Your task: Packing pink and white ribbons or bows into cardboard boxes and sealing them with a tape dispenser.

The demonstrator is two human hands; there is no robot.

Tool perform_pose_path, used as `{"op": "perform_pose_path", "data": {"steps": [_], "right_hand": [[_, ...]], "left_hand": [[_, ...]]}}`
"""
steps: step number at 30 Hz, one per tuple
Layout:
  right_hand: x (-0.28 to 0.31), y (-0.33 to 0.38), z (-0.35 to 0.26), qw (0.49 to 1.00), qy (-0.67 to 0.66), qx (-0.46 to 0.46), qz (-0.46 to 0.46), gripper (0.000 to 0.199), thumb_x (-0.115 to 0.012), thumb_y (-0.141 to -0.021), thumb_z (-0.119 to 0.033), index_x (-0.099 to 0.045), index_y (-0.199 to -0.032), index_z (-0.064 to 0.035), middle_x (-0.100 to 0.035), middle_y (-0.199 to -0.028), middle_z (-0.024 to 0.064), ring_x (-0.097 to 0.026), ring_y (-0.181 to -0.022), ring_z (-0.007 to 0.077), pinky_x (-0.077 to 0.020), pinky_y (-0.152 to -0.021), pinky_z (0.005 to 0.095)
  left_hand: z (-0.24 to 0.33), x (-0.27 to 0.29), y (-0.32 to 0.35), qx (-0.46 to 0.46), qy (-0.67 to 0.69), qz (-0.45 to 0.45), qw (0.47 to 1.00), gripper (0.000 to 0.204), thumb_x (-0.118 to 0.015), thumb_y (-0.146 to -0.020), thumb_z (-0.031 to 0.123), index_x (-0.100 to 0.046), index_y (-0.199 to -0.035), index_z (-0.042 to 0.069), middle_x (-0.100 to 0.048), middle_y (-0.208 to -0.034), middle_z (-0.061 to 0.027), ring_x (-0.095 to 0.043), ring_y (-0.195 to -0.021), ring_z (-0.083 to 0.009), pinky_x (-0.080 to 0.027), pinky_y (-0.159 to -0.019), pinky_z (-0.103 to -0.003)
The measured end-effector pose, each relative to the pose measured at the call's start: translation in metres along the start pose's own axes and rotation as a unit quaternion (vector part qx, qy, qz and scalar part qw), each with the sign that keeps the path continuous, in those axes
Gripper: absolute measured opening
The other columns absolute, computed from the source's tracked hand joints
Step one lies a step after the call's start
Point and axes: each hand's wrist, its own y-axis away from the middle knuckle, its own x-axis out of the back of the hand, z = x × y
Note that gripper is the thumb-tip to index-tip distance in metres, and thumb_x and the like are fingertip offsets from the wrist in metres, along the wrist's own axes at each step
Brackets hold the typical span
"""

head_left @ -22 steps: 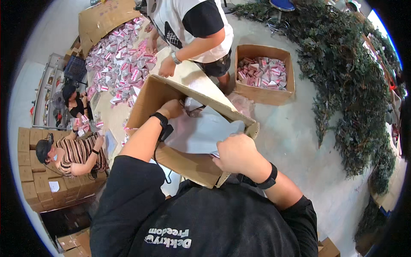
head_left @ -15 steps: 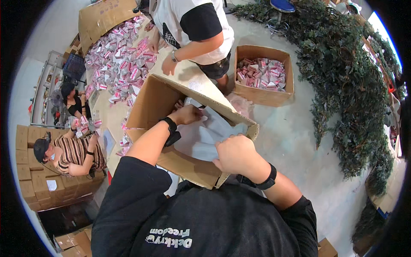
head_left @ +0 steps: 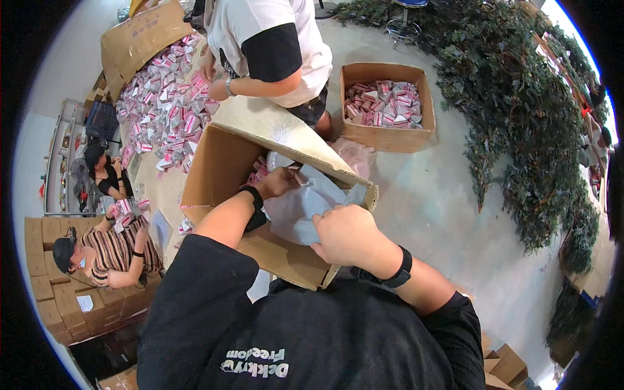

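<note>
In front of my chest stands an open cardboard box (head_left: 286,259), tilted in view, with pink-and-white packets (head_left: 259,170) showing at its far inside. A translucent whitish plastic bag (head_left: 290,213) spreads inside it. My left hand (head_left: 278,182) reaches into the box, its fingers closed on the bag's far edge beside the packets. My right hand (head_left: 351,233) is closed on the bag's near right side, above the box's right end. The fingertips of both hands are partly hidden. Black bands circle both my wrists.
A heap of small wrapped packets (head_left: 162,97) covers the table at left. A co-worker in white (head_left: 273,52) handles packets across from me; two more people sit at left. Another box of packets (head_left: 387,133) stands on the floor, near piled artificial greenery (head_left: 507,123).
The whole view has shifted slightly. My left hand sits a little lower among the packets, and the bag's film is pulled into new folds. The co-worker in white has moved a hand toward the heap.
</note>
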Motion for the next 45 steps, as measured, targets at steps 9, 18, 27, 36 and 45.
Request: {"op": "perform_pose_path", "data": {"steps": [9, 18, 27, 36, 45], "right_hand": [[-0.001, 0.000, 0.003, 0.998, 0.047, -0.017, -0.045, 0.041, -0.071, -0.080, -0.041, -0.072, -0.092, -0.0022, -0.073, -0.095, 0.0147, -0.068, -0.097, 0.0310, -0.0529, -0.084, 0.0397], [0.022, -0.025, -0.016, 0.972, 0.077, -0.045, -0.219, 0.034, -0.068, -0.075, -0.033, -0.076, -0.093, -0.0045, -0.073, -0.100, 0.0164, -0.068, -0.100, 0.0351, -0.0501, -0.087, 0.0455], [0.009, -0.125, -0.064, 0.911, 0.219, -0.005, -0.349, 0.029, -0.067, -0.079, -0.022, -0.078, -0.102, -0.0103, -0.074, -0.105, 0.0149, -0.071, -0.095, 0.0331, -0.0544, -0.081, 0.0466], [-0.068, -0.135, -0.032, 0.826, 0.124, -0.092, -0.542, 0.062, -0.074, -0.081, -0.043, -0.065, -0.131, -0.0079, -0.058, -0.141, 0.0162, -0.058, -0.124, 0.0337, -0.0459, -0.101, 0.0455], [0.025, -0.096, -0.060, 0.985, 0.100, -0.014, -0.143, 0.041, -0.061, -0.087, -0.035, -0.068, -0.106, 0.0011, -0.072, -0.098, 0.0220, -0.068, -0.092, 0.0430, -0.0540, -0.083, 0.0509]], "left_hand": [[0.061, 0.050, -0.001, 0.093, -0.118, 0.085, 0.985, 0.022, -0.072, -0.077, 0.003, -0.076, -0.098, 0.002, -0.075, -0.092, -0.0153, -0.071, -0.084, -0.0240, -0.054, -0.080, -0.034], [0.062, 0.113, 0.039, 0.117, -0.157, 0.108, 0.975, 0.022, -0.073, -0.082, 0.008, -0.076, -0.103, 0.002, -0.076, -0.095, -0.0138, -0.069, -0.083, -0.0187, -0.053, -0.083, -0.033], [0.028, 0.087, 0.055, 0.111, -0.139, 0.150, 0.973, 0.022, -0.069, -0.085, 0.011, -0.075, -0.102, -0.002, -0.073, -0.095, -0.0224, -0.071, -0.089, -0.0309, -0.053, -0.085, -0.038], [0.053, 0.087, 0.079, 0.196, -0.251, 0.174, 0.932, 0.028, -0.066, -0.086, 0.016, -0.070, -0.102, -0.006, -0.068, -0.106, -0.0288, -0.065, -0.104, -0.0423, -0.051, -0.093, -0.047], [0.128, 0.055, 0.052, 0.097, -0.540, 0.220, 0.807, 0.048, -0.069, -0.087, 0.041, -0.065, -0.115, 0.002, -0.062, -0.117, -0.0205, -0.062, -0.110, -0.0344, -0.053, -0.090, -0.045]]}}
